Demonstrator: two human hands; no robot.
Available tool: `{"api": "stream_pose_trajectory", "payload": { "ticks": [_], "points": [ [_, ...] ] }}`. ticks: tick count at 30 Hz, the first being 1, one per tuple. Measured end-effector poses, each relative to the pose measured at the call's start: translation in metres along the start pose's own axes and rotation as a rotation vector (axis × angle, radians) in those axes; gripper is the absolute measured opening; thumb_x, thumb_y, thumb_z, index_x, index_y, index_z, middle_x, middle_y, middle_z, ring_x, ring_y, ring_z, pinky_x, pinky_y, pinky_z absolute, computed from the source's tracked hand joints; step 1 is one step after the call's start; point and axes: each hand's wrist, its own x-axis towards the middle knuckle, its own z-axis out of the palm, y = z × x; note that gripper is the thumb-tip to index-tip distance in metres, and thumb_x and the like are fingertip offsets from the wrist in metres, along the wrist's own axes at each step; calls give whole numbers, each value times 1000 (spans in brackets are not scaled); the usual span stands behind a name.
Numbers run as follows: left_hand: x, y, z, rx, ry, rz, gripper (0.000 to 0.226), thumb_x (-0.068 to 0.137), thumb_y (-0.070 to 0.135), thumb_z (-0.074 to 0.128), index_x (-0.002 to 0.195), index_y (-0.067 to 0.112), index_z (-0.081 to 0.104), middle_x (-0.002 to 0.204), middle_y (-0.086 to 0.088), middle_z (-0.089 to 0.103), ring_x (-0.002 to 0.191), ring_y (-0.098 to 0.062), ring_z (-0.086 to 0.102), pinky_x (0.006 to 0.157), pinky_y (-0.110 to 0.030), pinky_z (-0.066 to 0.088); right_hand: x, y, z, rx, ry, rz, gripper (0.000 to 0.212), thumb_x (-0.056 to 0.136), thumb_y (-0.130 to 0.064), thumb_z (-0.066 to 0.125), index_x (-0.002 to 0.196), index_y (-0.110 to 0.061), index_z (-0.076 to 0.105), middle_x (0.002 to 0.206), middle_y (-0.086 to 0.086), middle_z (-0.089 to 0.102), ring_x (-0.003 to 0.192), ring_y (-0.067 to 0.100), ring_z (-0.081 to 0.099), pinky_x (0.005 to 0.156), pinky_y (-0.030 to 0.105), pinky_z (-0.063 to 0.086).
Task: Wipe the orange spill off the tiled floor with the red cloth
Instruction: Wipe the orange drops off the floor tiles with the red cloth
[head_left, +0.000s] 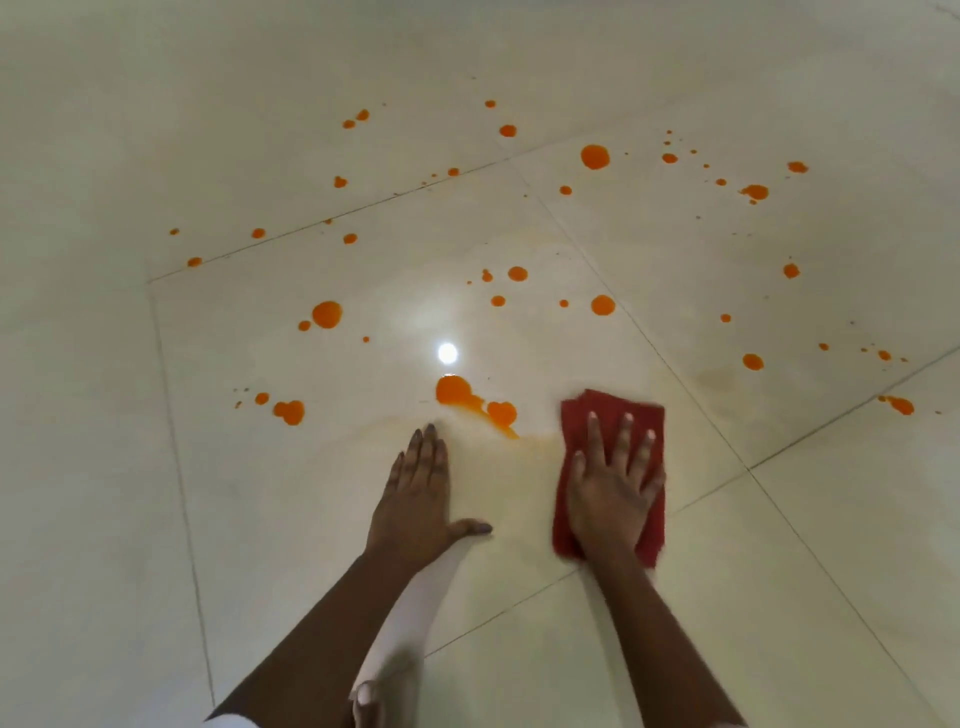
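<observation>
Orange spill drops lie scattered over the glossy cream tiled floor (675, 260). The biggest orange puddle (470, 400) sits just beyond my hands, with a pale smeared trail below it. My right hand (613, 483) presses flat, fingers spread, on the folded red cloth (587, 410), which lies on the floor to the right of that puddle. My left hand (421, 499) rests flat on the bare tile left of the cloth, fingers straight, thumb out to the right, fingertips near the smear's edge.
More orange drops (327, 314) spread left, right and far across several tiles, out to a splash (898, 404) at the right. A bright lamp reflection (447, 353) shines on the tile. Dark grout lines (176, 467) cross the floor. A light garment edge (415, 618) shows below my left forearm.
</observation>
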Motion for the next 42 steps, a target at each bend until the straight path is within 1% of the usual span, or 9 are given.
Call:
{"api": "stream_pose_trajectory", "payload": {
  "ticks": [5,9,13,16,19,24,31,37,42],
  "points": [
    [-4,-15,5,32,20,49,124,64,88,27,147,6,-16,149,-9,-33,132,-20,-34,116,-37,-10,-53,-64,25,-37,-43,-326,56,87,-41,30,143,-32,31,151,10,31,139,37,25,105,59,24],
    [-3,-23,7,17,32,39,127,61,82,39,146,7,-18,148,-6,-35,132,-22,-35,118,-38,-6,31,-74,9,-149,-72,-355,55,96,-41,23,147,-38,2,158,3,0,144,30,-6,113,54,2],
    [0,-33,3,16,11,-11,131,60,84,39,145,5,-21,142,-5,-39,131,-23,-36,117,-40,-9,-3,-61,15,-73,8,-149,54,95,-38,25,148,-34,11,158,6,5,144,32,-2,111,56,6],
    [1,-30,3,7,5,-8,123,68,81,41,146,5,-17,146,-8,-36,131,-24,-36,119,-43,-7,-29,-99,29,-63,-25,-389,55,88,-41,29,143,-34,31,153,8,26,140,36,21,106,59,22],
    [2,-34,2,-8,-12,-1,126,69,80,50,147,7,-17,150,-7,-33,136,-24,-34,115,-40,-12,24,-131,23,-178,-107,-597,53,96,-42,21,147,-39,6,158,4,2,144,31,-4,112,56,1],
    [2,-37,1,-12,-29,15,128,68,75,56,147,7,-18,152,-8,-32,141,-27,-28,117,-40,-10,45,-91,10,-62,-9,-164,56,96,-39,29,148,-36,8,158,4,2,144,31,-5,113,57,3],
    [2,-39,3,-44,10,20,128,67,76,55,146,8,-19,153,-7,-31,137,-24,-32,114,-37,-14,30,-148,27,-154,-93,-527,54,97,-41,24,147,-39,4,158,2,-1,144,30,-8,113,54,-1],
    [-1,-45,0,-60,45,30,126,69,74,55,146,6,-19,142,-4,-39,137,-22,-32,116,-35,-12,38,-89,9,-53,6,-66,55,96,-38,27,147,-37,6,158,3,0,144,30,-5,113,56,4],
    [1,-46,1,-65,50,-3,129,67,78,54,146,8,-20,143,-4,-39,138,-23,-32,113,-35,-15,6,-156,36,-123,-66,-516,54,93,-43,19,146,-40,8,158,3,3,144,31,-3,112,54,1]
  ]
}}
